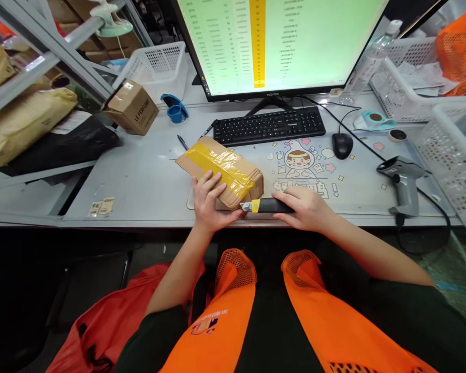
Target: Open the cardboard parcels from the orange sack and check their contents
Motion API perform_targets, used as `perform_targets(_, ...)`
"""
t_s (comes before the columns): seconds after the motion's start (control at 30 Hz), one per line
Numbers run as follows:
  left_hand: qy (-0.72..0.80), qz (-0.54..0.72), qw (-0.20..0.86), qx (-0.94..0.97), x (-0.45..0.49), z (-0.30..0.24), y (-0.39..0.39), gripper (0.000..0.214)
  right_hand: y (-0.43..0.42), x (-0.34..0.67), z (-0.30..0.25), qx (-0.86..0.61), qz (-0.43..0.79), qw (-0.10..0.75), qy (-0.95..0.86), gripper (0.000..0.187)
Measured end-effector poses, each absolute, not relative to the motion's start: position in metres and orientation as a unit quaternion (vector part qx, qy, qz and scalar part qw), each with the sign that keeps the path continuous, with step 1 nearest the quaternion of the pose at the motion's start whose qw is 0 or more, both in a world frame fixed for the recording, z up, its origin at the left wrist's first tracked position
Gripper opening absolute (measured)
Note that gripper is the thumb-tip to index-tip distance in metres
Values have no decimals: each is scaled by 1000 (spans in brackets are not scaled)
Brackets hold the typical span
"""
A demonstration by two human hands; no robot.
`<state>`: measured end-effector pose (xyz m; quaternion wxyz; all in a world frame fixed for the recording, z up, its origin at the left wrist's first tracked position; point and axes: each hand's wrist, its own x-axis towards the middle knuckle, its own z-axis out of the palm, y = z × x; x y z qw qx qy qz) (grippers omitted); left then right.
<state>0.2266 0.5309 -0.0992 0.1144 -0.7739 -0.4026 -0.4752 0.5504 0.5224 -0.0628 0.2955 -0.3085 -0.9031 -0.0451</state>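
A brown cardboard box [243, 165] with a strip of yellow tape lies slanted near the desk's front edge. My left hand [209, 202] grips its near left side, with fingers over the tape and the thumb low at the front. In my right hand [305, 207] is a utility knife [272, 205] with a black handle and yellow collar. Its blade end points left, close to my left thumb and the box's near corner. I cannot tell whether the blade touches the cardboard.
Behind the box are a black keyboard [270, 126] and a monitor [287, 46]. A mouse [342, 145] and a barcode scanner [404, 181] sit to the right, beside white baskets [450, 155]. On the left stand a small carton [134, 109] and a shelf with parcels [34, 119].
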Motion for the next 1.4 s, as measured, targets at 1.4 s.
perform_targets(1.4, -464, -478, 166, -727, 249, -91, 511, 49, 497, 495, 44, -452, -103, 86, -882, 40)
